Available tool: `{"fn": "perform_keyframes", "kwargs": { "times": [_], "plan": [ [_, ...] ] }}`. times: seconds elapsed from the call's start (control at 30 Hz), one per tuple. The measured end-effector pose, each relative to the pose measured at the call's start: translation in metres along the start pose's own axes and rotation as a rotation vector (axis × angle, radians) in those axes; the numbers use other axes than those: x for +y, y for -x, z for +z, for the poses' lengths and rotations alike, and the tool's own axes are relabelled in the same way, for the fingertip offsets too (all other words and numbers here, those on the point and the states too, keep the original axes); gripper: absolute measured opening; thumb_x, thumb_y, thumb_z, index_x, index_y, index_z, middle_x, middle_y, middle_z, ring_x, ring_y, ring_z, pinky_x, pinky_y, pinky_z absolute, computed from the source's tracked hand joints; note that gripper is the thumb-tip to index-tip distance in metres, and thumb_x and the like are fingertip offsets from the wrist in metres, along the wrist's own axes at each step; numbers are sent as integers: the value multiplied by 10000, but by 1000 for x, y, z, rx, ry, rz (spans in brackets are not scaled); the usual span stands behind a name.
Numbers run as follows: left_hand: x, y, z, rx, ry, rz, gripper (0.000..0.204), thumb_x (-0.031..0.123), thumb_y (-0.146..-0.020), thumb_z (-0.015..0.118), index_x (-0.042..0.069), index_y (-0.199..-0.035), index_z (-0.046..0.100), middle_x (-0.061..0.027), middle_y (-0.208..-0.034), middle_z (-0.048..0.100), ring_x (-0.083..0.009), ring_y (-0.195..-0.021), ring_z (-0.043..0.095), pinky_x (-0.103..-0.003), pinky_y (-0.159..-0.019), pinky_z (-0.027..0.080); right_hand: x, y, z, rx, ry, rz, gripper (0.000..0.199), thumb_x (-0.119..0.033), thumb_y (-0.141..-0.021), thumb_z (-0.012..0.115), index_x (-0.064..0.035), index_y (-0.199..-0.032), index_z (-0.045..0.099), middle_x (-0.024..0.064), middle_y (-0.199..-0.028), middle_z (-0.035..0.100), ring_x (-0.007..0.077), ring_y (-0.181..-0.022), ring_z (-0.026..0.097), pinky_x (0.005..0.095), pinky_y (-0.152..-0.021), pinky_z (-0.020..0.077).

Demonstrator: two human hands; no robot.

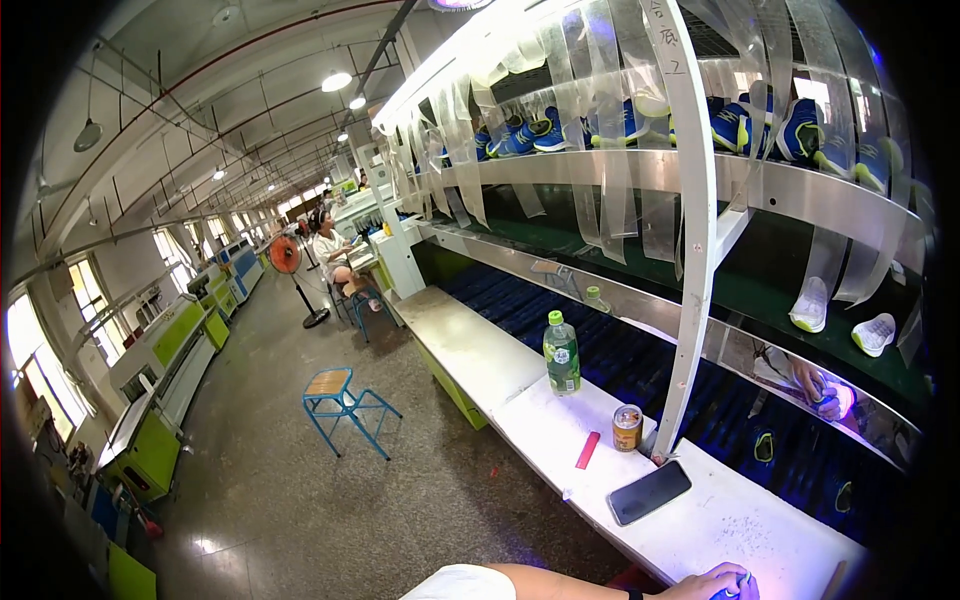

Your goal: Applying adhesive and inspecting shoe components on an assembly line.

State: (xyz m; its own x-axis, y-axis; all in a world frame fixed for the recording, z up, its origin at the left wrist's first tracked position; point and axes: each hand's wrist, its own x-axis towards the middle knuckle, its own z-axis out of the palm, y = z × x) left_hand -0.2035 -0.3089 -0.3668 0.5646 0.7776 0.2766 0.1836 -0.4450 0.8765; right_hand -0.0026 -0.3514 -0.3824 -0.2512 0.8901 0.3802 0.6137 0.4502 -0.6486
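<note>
From the lower edge my left arm, in a white sleeve with a dark wristband, reaches over the white bench (pixel 715 520). My left hand (pixel 712 583) is closed at the bottom of the picture, its fingers bent around something small lit blue-violet that I cannot make out. A black phone (pixel 650 493) lies on the bench just beyond this hand. Past the phone are a flat red strip (pixel 588 450), a gold-brown can (pixel 627 428) and a green-capped bottle (pixel 562 355). My right hand does not show directly. A metal rail (pixel 640 318) mirrors a hand beside a violet glow.
A white upright post (pixel 693 300) rises behind the can. A dark slatted conveyor (pixel 720 395) carries small shoe-shaped pieces; white shoes (pixel 873 335) and blue sneakers (pixel 735 125) sit on higher levels behind plastic strips. Leftward stand a stool (pixel 345 385), a fan (pixel 285 255) and a seated person (pixel 330 245).
</note>
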Motion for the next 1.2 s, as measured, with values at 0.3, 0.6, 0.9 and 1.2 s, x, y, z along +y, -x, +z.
{"fn": "perform_keyframes", "kwargs": {
  "times": [0.3, 0.6, 0.9, 1.2],
  "plan": [
    [6, 5, 3, 64, 8, 72, 590, 176, -776, 795, 37, -1305, 573, -191, -1436, 526, -389, -1211, 627, -454, -994, 564, -2, 5, -3, 8, 22, -29, 747, -555, -981, 633, -6, -1480, 545, 314, -1346, 602, 503, -1163, 616, 574, -970, 522],
    [14, 9, 5, 83, 36, 66, 458, 129, -816, 731, 70, -1247, 584, -188, -1411, 535, -377, -1225, 622, -458, -976, 568, -4, 8, 6, 47, 78, 26, 753, -570, -933, 703, -9, -1422, 584, 276, -1237, 649, 455, -1062, 656, 550, -867, 550],
    [14, 9, 10, 119, 22, 127, 398, 169, -858, 725, 103, -1222, 577, -181, -1377, 544, -388, -1208, 620, -472, -945, 572, -8, 10, 4, 70, 142, 22, 754, -565, -903, 747, -12, -1394, 603, 253, -1190, 666, 423, -1019, 672, 525, -832, 560],
    [8, 1, 3, 31, 60, 86, 358, 213, -915, 713, 102, -1229, 583, -182, -1371, 562, -382, -1245, 609, -470, -999, 557, -47, -16, -12, -16, -537, 356, 656, -493, -828, 857, -12, -1236, 672, 189, -1101, 679, 330, -899, 694, 434, -754, 569]
  ]
}}
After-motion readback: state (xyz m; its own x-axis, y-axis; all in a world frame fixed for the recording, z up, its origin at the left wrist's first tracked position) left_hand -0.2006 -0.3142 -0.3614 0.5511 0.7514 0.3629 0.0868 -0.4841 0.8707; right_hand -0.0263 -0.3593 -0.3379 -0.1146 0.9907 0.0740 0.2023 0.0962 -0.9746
